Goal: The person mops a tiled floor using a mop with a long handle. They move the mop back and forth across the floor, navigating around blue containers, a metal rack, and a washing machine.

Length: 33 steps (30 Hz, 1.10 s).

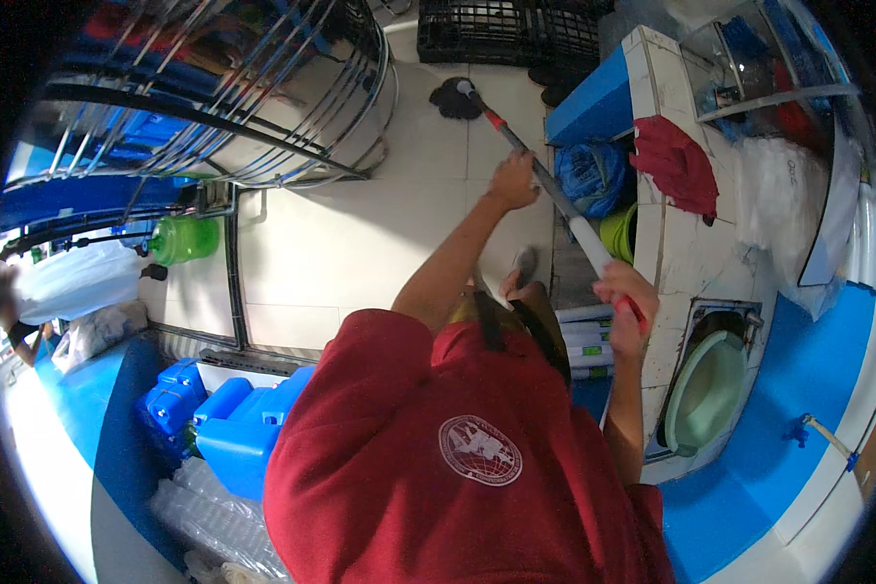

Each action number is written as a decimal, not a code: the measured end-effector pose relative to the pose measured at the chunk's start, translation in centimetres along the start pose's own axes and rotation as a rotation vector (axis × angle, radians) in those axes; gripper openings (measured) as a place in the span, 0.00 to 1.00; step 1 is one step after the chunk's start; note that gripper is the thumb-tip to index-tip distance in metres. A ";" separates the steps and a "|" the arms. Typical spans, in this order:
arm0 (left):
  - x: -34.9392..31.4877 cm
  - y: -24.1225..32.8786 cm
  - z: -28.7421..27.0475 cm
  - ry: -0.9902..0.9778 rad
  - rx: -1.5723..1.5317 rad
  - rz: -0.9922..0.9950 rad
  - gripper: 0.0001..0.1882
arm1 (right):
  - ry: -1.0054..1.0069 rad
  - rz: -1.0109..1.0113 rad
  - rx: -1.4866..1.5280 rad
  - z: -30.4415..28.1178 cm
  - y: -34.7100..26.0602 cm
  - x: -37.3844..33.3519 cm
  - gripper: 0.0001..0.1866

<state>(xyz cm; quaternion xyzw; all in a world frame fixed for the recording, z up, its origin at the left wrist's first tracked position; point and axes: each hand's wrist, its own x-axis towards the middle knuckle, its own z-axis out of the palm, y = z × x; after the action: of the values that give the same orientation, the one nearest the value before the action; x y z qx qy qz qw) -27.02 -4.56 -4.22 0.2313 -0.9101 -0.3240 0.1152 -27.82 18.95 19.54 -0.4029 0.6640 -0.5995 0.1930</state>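
Observation:
A mop slants across the view, its dark, stringy head (455, 99) on the pale tiled floor (360, 238) ahead of me. My left hand (514, 181) is closed round the grey lower part of the mop handle (555, 192), below a red collar. At the white upper end, my right hand (627, 294) grips the handle beside its red tip. The handle passes close to a tiled counter on the right.
A red cloth (674, 167) lies on the counter, with a green basin (708, 392) in the sink nearer me. A curved metal rack (360, 107) stands at left, blue jugs (248, 428) near my left side. Black crates (482, 31) are at the far end.

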 end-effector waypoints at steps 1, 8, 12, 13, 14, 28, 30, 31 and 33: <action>-1.3 -1.0 -0.4 -0.056 -0.035 -0.043 0.35 | -0.005 -0.065 0.002 0.8 1.3 0.5 0.17; -12.2 -3.2 -2.1 -0.330 -0.171 -0.312 0.43 | -0.093 -0.321 0.017 4.8 7.5 4.4 0.10; -14.6 -3.8 1.3 -0.356 -0.178 -0.355 0.48 | -0.219 -0.226 -0.075 6.2 5.7 1.1 0.06; -14.8 -4.0 2.5 -0.379 -0.171 -0.298 0.50 | -0.228 -0.181 -0.086 6.6 4.8 -0.1 0.05; -14.5 -4.2 3.7 -0.388 -0.157 -0.228 0.52 | -0.210 -0.225 -0.077 6.9 3.8 -1.5 0.05; -21.0 15.2 4.9 -0.240 -0.173 0.390 0.26 | 0.042 0.049 0.023 -6.5 -21.0 -21.0 0.14; -24.6 18.8 5.8 -0.476 -0.217 0.446 0.20 | 0.068 0.050 0.026 -8.5 -23.7 -23.3 0.15; -26.1 20.5 5.9 -0.520 -0.211 0.495 0.19 | 0.128 0.056 0.034 -9.1 -24.8 -24.6 0.16; -27.7 23.9 5.9 -0.892 -0.218 0.584 0.20 | 0.224 -0.260 -0.112 -10.1 -25.6 -26.8 0.13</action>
<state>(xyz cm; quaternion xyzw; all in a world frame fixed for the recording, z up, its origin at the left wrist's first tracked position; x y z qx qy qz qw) -13.47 28.69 4.98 -0.2046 -0.8581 -0.4378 -0.1734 -11.40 47.04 39.88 -0.4259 0.6562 -0.6227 0.0159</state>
